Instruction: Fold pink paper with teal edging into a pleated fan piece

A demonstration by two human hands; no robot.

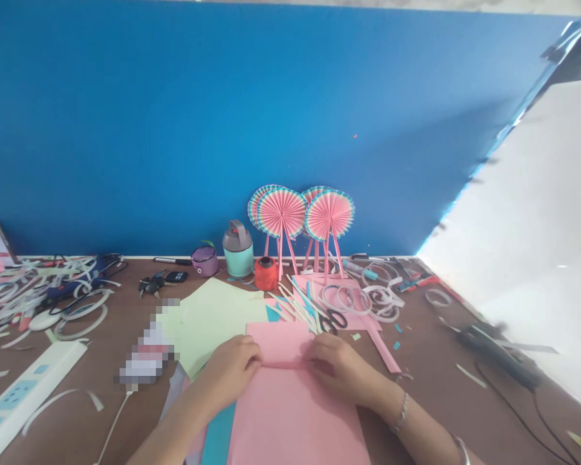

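A pink sheet of paper lies in front of me, its far part folded into a band that runs across it. My left hand grips the left end of this fold, fingers curled and pressed together. At the fold's right end, my right hand pinches the paper in the same way. Some fingertips are hidden behind the fold. Beneath the pink sheet, a blue sheet shows along the left side. Just beyond my right hand are black-handled scissors among thin paper strips.
Pink pleated paper fans lean against the blue partition. A teal-and-grey bottle, a red spool and a purple pot stand nearby. Pale green paper, a power strip and a glue gun flank my arms.
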